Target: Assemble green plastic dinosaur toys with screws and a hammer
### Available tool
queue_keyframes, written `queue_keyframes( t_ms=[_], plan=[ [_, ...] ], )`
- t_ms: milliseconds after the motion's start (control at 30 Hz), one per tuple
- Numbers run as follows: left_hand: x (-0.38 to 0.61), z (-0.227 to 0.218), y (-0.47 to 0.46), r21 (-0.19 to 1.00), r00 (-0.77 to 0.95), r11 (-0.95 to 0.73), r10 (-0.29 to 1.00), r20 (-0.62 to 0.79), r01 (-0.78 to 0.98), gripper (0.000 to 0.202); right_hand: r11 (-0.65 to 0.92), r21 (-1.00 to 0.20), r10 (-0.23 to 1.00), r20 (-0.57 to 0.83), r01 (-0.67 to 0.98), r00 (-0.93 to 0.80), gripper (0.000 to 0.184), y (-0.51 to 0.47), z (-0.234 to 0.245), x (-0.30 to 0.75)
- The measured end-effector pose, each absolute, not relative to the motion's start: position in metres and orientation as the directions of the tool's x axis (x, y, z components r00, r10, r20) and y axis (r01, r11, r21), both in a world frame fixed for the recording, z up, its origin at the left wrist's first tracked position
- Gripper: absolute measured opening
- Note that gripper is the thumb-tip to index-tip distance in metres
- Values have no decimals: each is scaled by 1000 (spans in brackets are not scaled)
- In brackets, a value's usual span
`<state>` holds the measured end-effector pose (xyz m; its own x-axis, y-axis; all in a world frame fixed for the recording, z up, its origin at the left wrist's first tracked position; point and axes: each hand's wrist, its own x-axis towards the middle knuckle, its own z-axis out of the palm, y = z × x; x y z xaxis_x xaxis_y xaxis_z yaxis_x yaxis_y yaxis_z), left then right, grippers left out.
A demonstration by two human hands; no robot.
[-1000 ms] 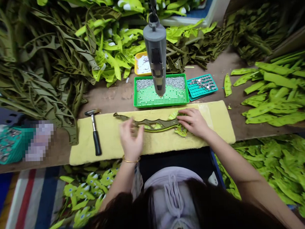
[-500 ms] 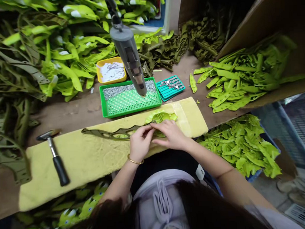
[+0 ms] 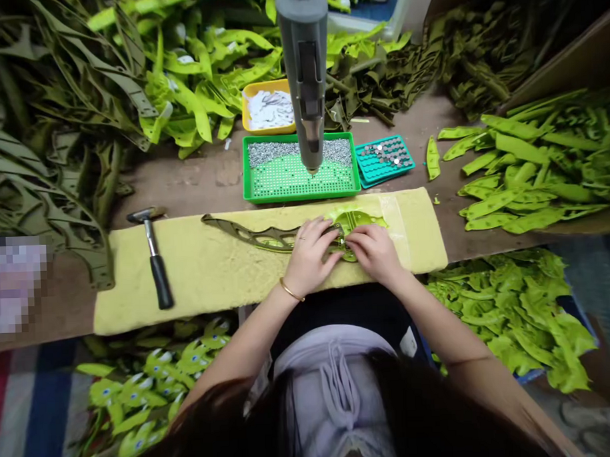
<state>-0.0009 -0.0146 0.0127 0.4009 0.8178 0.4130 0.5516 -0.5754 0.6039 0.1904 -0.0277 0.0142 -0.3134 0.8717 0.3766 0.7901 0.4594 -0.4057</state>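
Presently, the left hand and the right hand both grasp a layered cutout of olive and lime sheet material. The cutout lies flat along the far half of a yellow padded mat, with its narrow olive arm pointing left and its broader lime end under the hands. The fingers of both hands curl over that lime end, and the two hands nearly touch there; what the fingertips pinch beneath them is too hidden to tell. A claw-less hammer lies on the left part of the mat, its black grip toward the person. Just beyond the mat's far edge, on the bench, sits a green tray of small metal studs, with the tip of a grey hanging tool directly above it. A teal tray of round metal parts stands beyond the same edge, further right. Lime strips lie heaped to the right of the mat, and olive cutouts lie heaped to its left.
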Motion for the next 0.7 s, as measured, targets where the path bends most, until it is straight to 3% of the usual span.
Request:
queue_keyframes(
  t_ms=[167,500,700],
  plan=[
    [-3,-1,-16,556,375,-545,837,398,628,28,443,-339,875,366,830,-318,19,-31,14,184],
    [-5,0,-19,541,398,-572,819,414,616,22,419,-230,886,317,878,-340,21,-34,18,172],
    [-6,3,-24,373,527,-678,731,433,634,21,406,-236,900,272,883,-341,25,-35,23,175]
  ],
)
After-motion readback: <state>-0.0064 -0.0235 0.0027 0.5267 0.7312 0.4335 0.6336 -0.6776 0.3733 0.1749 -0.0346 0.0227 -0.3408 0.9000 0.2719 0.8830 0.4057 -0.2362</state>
